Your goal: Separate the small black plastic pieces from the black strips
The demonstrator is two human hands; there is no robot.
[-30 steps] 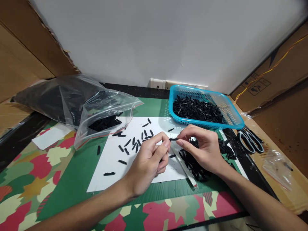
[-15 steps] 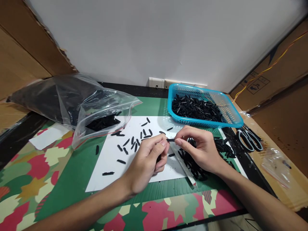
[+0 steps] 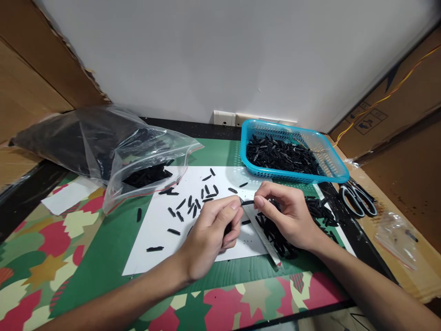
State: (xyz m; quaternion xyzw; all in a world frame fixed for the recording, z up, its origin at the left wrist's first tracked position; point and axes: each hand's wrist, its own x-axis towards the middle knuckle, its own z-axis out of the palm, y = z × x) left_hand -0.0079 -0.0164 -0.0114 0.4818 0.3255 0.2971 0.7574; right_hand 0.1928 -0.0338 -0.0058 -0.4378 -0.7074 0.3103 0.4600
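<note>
The small black strips (image 3: 179,216) look like matt plastic, lying on smooth white paper (image 3: 161,248). The bag (image 3: 113,147) is clear, glossy, crinkled plastic film. The turquoise basket (image 3: 339,172) is perforated moulded plastic. The worktop (image 3: 41,257) cover looks smooth, printed. Brown cardboard (image 3: 31,78) is matt.

black pieces (image 3: 193,206) on white sheet (image 3: 161,239), turquoise basket (image 3: 339,172), green mat (image 3: 103,257) with red/cream leaf pattern

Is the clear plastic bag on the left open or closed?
Open: the plastic bag's mouth gapes toward the white paper, black pieces visible inside.
</note>
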